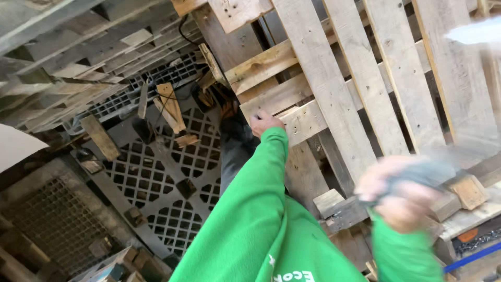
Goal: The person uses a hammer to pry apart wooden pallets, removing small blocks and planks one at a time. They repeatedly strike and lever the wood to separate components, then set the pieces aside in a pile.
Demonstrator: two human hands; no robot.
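My left hand [263, 123] reaches forward in a green sleeve and grips the edge of a cross board on a tilted wooden pallet [334, 94]. Motion blurs my right hand [399, 193] at the lower right, where it is closed around a dark grey tool handle [425, 172]. The tool's head cannot be made out; a pale blurred streak [477, 30] shows at the top right. Loose wooden blocks [467, 190] lie just beside the right hand on the pallet's lower boards.
A black plastic lattice pallet [156, 172] lies on the floor with broken wood scraps [171, 104] on it. Stacked wooden pallets [78, 68] fill the upper left. A metal grate [57, 219] is at the lower left. My dark trouser leg [235, 151] stands by the pallet.
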